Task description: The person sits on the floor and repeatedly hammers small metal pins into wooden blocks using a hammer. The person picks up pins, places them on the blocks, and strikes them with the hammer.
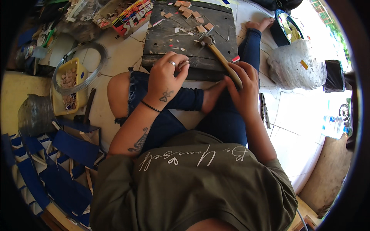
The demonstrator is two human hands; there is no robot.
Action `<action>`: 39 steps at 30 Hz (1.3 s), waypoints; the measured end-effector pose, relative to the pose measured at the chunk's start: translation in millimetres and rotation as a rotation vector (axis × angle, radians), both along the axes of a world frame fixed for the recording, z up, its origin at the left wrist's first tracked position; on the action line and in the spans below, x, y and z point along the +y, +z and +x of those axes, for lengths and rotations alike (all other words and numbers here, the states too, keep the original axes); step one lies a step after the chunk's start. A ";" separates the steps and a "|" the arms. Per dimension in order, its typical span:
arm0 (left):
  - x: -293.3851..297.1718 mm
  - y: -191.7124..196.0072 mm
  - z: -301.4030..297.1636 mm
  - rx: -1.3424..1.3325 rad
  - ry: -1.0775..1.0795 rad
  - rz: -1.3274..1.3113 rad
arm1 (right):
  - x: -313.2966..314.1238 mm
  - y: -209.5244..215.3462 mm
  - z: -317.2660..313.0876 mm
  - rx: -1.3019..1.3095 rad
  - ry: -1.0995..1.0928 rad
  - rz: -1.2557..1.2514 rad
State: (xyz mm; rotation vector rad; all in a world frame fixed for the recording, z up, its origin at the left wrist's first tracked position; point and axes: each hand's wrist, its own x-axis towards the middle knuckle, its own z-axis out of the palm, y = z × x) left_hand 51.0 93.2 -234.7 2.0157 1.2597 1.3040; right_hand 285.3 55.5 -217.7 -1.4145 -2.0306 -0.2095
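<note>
My left hand [167,75], wearing a ring, is closed near the front edge of a low dark wooden bench [163,48]. Between its thumb and fingertips is a small pale wooden piece [184,64], partly covered by the fingers. My right hand [246,86] has its thumb and fingers around the handle end of a hammer [221,59]. The hammer's metal head rests on the bench top and its wooden handle slants toward me. Several small brown wooden squares [187,14] lie at the far part of the bench, among thin wire lengths [216,26] and scraps.
A wire coil [103,57] leans over a yellow basket [81,98] of small wooden pieces at the left. Blue-and-white boxes [69,148] pile up at lower left. Pliers [264,109], a stuffed clear plastic bag [291,65] and a dark tub [278,32] are at the right.
</note>
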 end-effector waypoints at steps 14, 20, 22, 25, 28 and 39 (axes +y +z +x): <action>-19.4 3.7 4.1 -0.215 -0.090 -0.116 | 34.8 9.5 -45.8 0.973 0.319 -0.762; -7.6 -4.7 -3.2 -0.638 -0.697 -0.868 | 36.4 24.5 -34.6 0.730 0.578 -0.645; -13.0 -6.0 0.5 -0.681 -0.662 -0.824 | 33.6 25.1 -36.7 0.851 0.568 -0.699; -18.5 -5.5 4.0 -0.719 -0.604 -0.775 | 29.9 20.9 -40.5 1.124 0.523 -0.811; -23.9 -4.3 8.1 -0.689 -0.531 -0.734 | 29.2 16.0 -41.2 1.189 0.547 -0.848; -26.8 -0.4 12.0 -0.762 -0.601 -0.746 | 23.6 17.7 -39.3 1.084 0.461 -0.847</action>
